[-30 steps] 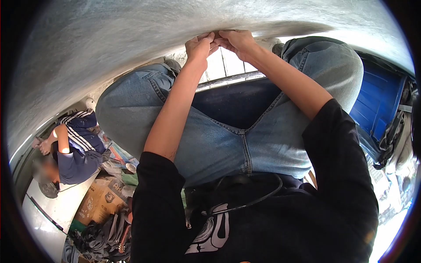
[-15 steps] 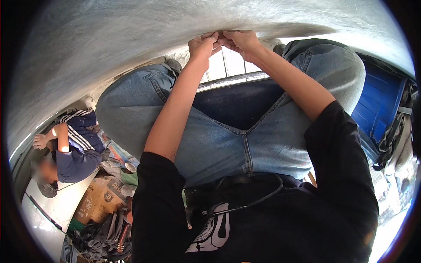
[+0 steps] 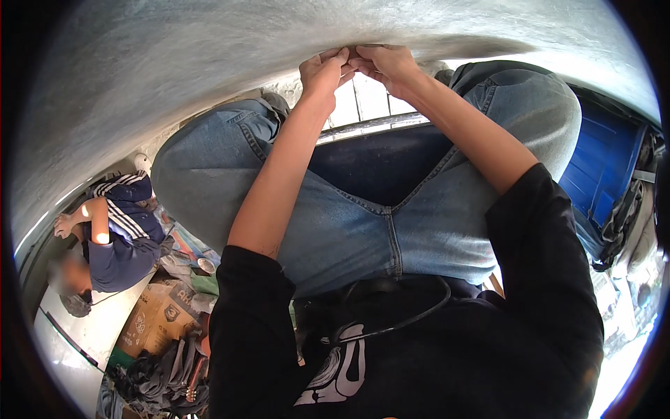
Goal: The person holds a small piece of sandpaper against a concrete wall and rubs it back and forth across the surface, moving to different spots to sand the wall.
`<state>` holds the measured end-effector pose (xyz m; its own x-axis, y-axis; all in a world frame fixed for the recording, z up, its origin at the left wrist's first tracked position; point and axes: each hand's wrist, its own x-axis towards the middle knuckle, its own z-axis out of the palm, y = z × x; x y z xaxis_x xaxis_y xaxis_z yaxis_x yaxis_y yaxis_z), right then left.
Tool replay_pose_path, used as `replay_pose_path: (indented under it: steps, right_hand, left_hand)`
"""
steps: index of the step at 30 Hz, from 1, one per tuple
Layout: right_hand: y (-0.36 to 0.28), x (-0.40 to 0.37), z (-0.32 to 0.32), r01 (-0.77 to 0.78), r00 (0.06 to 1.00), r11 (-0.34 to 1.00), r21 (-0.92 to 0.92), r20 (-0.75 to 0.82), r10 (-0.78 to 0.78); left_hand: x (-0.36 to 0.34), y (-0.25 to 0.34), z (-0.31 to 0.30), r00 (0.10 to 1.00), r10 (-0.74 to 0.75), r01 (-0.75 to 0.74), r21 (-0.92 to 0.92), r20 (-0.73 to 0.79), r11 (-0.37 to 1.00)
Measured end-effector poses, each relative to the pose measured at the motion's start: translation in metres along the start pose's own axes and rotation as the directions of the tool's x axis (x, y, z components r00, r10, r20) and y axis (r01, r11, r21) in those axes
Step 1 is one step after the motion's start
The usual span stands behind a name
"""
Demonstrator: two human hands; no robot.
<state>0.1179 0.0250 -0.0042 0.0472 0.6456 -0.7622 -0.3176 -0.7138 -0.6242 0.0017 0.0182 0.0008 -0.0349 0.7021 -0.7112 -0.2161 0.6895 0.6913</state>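
A large grey, curved surface (image 3: 230, 49) with a smooth, metal-like look arches over the top of the view. My left hand (image 3: 324, 72) is at its lower edge, fingers bent and pressed together. Close beside it, my right hand (image 3: 388, 65) has its thumb and fingers pinched. Between the two hands shows a small brown flat piece (image 3: 353, 52), gripped by the fingertips of both; its exact kind is too small to tell. Some fingertips are hidden behind the thumbs or against the grey surface.
My jeans-clad knees (image 3: 209, 153) spread under the surface, with a dark blue seat or panel (image 3: 380, 159) between them. A blue plastic crate (image 3: 600, 160) stands at right. At left are another person (image 3: 125, 255), a cardboard box (image 3: 157, 318) and dark cloth (image 3: 164, 377).
My right hand has shifted very slightly upward, and the brown piece shows a little more. The other person's hand at left has moved slightly.
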Motion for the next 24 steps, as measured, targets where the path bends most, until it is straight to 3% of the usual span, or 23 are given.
replay_pose_path:
  steps: [17, 24]
  right_hand:
    - [0.003, 0.005, -0.001, -0.067, 0.997, 0.997, -0.042, -0.026, 0.066]
    - [0.004, 0.003, -0.004, 0.029, 1.000, 0.999, -0.032, 0.012, -0.029]
  left_hand:
    - [0.006, -0.005, 0.001, 1.000, -0.010, 0.009, 0.038, 0.026, 0.999]
    - [0.003, -0.004, 0.000, 0.999, -0.011, 0.009, 0.058, 0.048, 0.998]
